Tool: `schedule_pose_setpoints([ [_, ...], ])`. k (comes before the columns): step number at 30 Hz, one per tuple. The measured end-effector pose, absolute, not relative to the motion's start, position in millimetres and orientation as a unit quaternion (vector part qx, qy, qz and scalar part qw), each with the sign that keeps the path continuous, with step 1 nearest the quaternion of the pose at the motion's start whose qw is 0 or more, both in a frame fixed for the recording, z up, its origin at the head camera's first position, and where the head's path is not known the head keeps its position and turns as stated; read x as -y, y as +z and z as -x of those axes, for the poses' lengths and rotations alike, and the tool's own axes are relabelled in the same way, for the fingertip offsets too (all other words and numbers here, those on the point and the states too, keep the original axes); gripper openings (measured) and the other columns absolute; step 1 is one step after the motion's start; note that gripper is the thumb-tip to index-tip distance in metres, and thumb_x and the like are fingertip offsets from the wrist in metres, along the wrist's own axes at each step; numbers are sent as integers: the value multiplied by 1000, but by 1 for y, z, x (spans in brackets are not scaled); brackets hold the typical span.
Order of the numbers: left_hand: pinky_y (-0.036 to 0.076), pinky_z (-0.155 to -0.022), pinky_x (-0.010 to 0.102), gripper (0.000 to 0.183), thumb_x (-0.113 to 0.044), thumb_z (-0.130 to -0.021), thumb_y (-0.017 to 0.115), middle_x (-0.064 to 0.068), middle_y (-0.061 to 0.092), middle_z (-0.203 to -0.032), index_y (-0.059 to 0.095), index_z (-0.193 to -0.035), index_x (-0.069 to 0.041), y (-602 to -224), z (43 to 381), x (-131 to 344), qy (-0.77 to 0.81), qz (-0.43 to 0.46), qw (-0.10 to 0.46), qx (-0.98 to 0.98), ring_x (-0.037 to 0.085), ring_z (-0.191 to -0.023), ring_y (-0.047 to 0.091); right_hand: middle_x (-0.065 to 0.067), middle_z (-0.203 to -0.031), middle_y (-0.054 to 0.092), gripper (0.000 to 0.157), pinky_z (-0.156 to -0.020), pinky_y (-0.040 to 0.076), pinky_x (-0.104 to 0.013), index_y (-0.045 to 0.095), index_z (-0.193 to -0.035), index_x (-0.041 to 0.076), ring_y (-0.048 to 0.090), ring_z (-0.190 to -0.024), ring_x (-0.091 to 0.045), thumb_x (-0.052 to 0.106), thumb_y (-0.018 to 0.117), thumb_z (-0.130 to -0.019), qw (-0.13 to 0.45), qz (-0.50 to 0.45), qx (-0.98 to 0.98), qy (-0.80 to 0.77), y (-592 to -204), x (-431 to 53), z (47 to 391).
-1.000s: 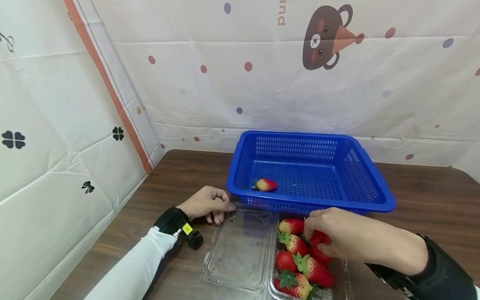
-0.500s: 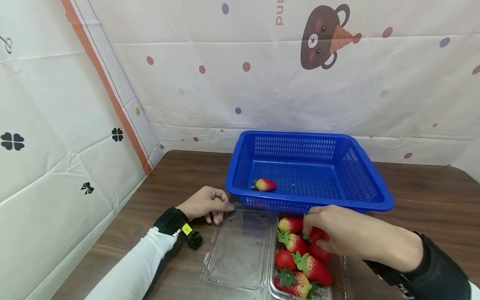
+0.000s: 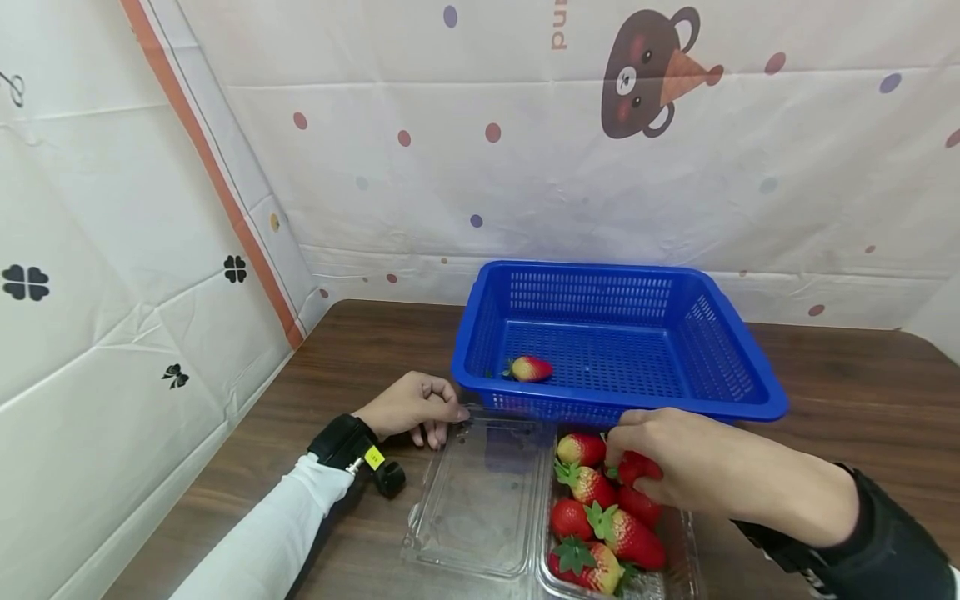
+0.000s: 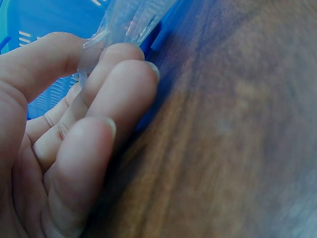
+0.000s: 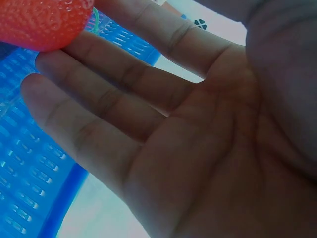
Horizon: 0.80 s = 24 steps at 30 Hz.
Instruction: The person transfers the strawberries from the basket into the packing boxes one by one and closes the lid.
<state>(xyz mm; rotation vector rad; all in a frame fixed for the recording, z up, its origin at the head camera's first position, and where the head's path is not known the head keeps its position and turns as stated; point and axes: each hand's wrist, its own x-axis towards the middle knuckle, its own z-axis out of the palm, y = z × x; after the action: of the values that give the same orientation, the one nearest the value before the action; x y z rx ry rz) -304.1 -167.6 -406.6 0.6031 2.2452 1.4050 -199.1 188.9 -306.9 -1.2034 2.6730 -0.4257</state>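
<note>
My left hand (image 3: 416, 408) pinches the far left corner of a clear plastic lid (image 3: 480, 508) between thumb and fingers. The lid lies folded open, hinged to a clear plastic box (image 3: 692, 554) on its right. Several red strawberries (image 3: 633, 542) with green leaves fill the box. Over its far right part, my right hand (image 3: 678, 458) grips one strawberry (image 3: 640, 468) with thumb and fingertips. That same red strawberry (image 5: 44, 22) shows large in the right wrist view, at the fingertips. Part of it is hidden by the hand.
A blue perforated basket (image 3: 585, 266) stands right behind the plastic box. One strawberry (image 3: 531, 369) lies inside, near its front left. The brown wooden table (image 3: 375, 333) meets a patterned white sheet (image 3: 390, 192) at the back and left.
The right hand keeps its grip on the strawberry, which has shifted and turned slightly. The left hand stays at the lid corner.
</note>
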Motion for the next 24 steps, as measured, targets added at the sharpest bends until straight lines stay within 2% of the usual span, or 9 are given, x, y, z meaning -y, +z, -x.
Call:
schedule_pose_setpoints([
  [13, 50, -40, 23, 31, -37, -86, 72, 10, 66, -61, 65, -87, -7, -409, 306, 168, 508, -220, 212, -806, 21, -51, 62, 12, -89, 59, 25, -58, 52, -22, 63, -96, 24, 51, -74, -3, 11, 76, -80, 67, 416, -897, -137, -302, -188, 197],
  [24, 50, -40, 23, 30, -37, -86, 71, 10, 67, -62, 66, -88, -8, -408, 305, 168, 505, -221, 212, -807, 21, -51, 62, 9, -97, 64, 27, -67, 58, -27, 65, -104, 24, 59, -82, -7, 15, 76, -82, 50, 420, -897, -131, -297, -182, 194],
])
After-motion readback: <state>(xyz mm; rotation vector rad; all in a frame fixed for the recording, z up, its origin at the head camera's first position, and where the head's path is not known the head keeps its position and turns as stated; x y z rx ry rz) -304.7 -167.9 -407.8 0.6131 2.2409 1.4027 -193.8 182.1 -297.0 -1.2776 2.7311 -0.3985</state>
